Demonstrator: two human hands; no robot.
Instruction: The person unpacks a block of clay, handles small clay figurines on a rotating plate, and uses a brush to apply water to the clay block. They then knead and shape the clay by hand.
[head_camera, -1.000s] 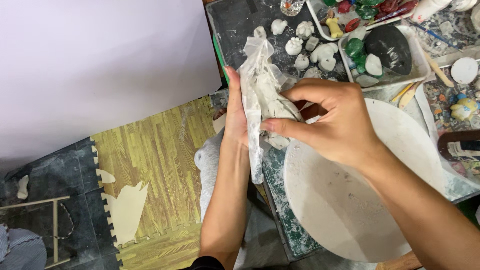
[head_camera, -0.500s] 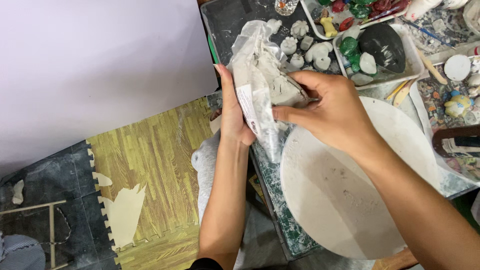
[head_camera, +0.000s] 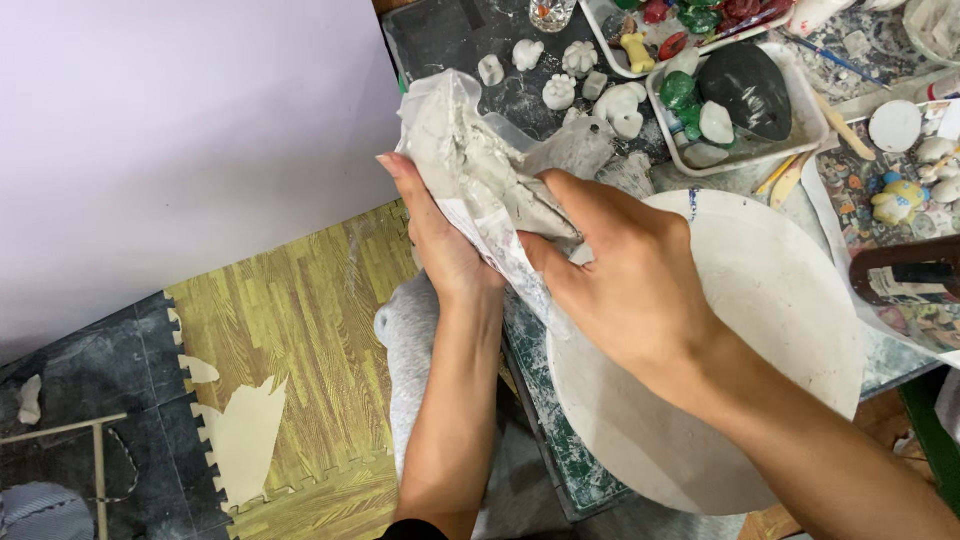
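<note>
Right fingers (head_camera: 575, 205) curled tight, pinching the top of the bag (head_camera: 480, 175), right hand (head_camera: 630, 280) bent over it from the side. Left fingers flat and pressed together behind the bag, left hand (head_camera: 440, 245) propping it up, palm against it. Bag clear and crumpled, full of grey clay, held up between both hands over the table edge. Just under the right wrist, a big white round board (head_camera: 780, 330). Behind the bag, small white clay shapes (head_camera: 560, 90) on the dark table (head_camera: 450, 30). Further right, a white tray (head_camera: 810, 120) with a black stone (head_camera: 750, 85) and green bits.
</note>
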